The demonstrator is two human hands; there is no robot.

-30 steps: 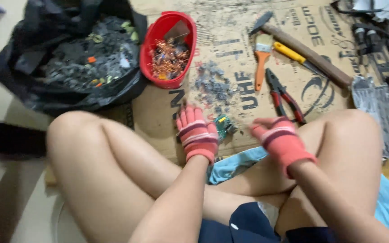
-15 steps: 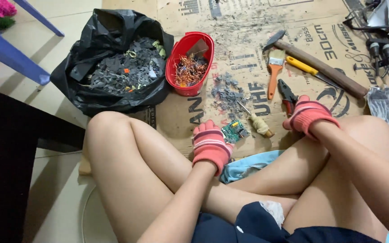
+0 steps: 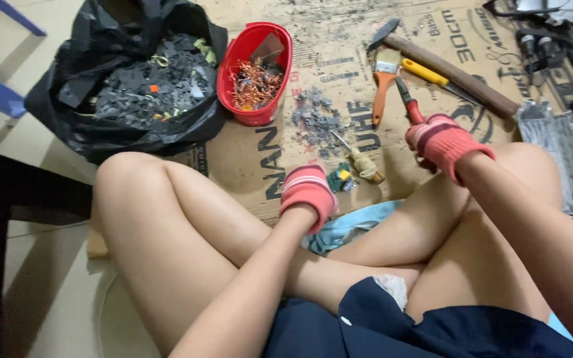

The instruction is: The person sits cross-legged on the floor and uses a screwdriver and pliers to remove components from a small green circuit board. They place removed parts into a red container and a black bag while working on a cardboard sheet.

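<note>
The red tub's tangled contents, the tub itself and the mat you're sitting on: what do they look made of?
The tangle in the red tub looks like bare copper wire: thin, shiny orange-brown strands. The tub seems to be moulded plastic, glossy with a smooth rim. The mat looks like flattened cardboard, matt brown with printing, scuffed grey further out.

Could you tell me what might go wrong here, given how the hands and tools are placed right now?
The right hand lifts red-handled pliers just above a bare knee; a slip could jab skin. The left hand rests by a small green circuit board, so pliers coming down there could pinch its fingers. Grey chips lie loose on the cardboard beside bare legs and might scratch them.
</note>
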